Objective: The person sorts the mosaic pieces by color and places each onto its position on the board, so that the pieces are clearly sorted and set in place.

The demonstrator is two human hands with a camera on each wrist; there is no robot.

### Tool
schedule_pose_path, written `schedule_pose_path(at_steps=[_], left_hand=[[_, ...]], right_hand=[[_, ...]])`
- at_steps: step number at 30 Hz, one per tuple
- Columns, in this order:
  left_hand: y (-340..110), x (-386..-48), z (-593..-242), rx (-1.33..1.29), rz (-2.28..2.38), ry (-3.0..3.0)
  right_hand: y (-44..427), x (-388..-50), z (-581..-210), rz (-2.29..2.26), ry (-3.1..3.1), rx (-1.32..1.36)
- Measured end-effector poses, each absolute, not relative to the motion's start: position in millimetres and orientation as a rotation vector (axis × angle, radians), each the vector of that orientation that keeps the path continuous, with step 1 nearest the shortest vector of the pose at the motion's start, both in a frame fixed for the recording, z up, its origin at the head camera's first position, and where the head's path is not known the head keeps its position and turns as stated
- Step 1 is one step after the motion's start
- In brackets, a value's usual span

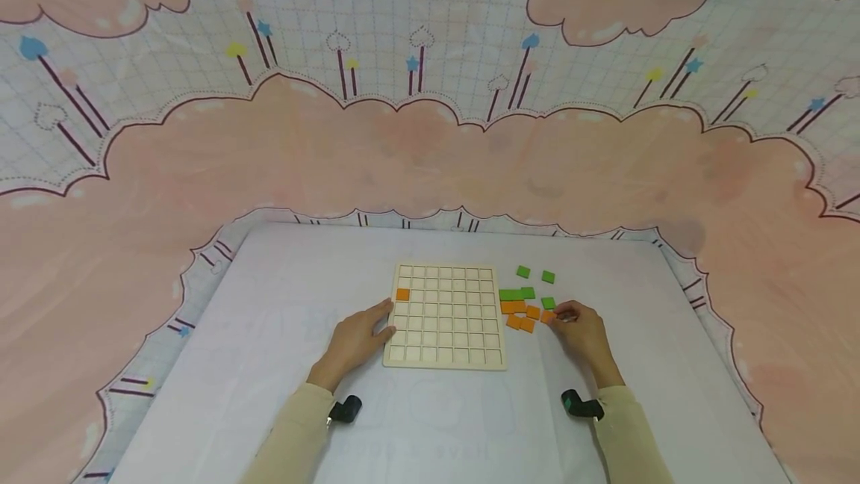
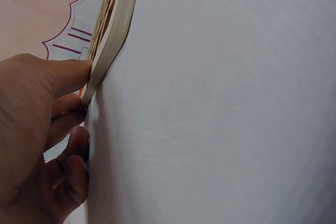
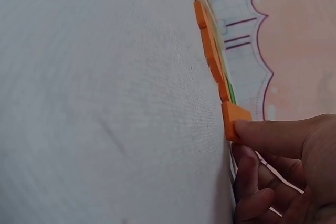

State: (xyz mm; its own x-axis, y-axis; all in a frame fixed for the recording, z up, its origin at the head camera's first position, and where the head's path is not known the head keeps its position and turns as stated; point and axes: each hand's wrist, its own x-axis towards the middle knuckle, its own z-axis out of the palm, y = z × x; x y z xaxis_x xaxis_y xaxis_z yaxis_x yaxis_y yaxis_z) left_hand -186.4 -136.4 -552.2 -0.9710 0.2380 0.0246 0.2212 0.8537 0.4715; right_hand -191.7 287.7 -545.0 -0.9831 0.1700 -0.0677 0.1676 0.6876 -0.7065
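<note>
A pale wooden grid board point(image 1: 446, 317) lies flat, with one orange tile point(image 1: 403, 295) in a cell at its left side. My left hand point(image 1: 352, 338) touches the board's left edge with spread thumb and finger; in the left wrist view the same hand point(image 2: 31, 124) rests against the edge of the board point(image 2: 116, 30). My right hand point(image 1: 586, 333) is right of the board, its thumb and finger pinching an orange tile point(image 1: 547, 317). Close up, the right hand point(image 3: 299, 156) has its thumb on the face of that orange tile point(image 3: 234, 119), which looks tilted.
Several loose orange tiles point(image 1: 527, 326) and green tiles point(image 1: 510, 295) lie right of the board, some against its edge. A white surface point(image 1: 289, 275) carries everything. Patterned cloth point(image 1: 430, 155) with clouds stands behind and around it. Dark devices point(image 1: 346, 409) are strapped at both wrists.
</note>
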Motion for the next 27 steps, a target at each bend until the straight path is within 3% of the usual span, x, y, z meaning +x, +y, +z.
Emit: schedule_pose_path(at_steps=[27], left_hand=[[-136.6,-186.2,-553.0,0.375,0.739,3.005]], right_hand=[[263.9,-198.9,-535.2,1.313,-2.785,-0.259]])
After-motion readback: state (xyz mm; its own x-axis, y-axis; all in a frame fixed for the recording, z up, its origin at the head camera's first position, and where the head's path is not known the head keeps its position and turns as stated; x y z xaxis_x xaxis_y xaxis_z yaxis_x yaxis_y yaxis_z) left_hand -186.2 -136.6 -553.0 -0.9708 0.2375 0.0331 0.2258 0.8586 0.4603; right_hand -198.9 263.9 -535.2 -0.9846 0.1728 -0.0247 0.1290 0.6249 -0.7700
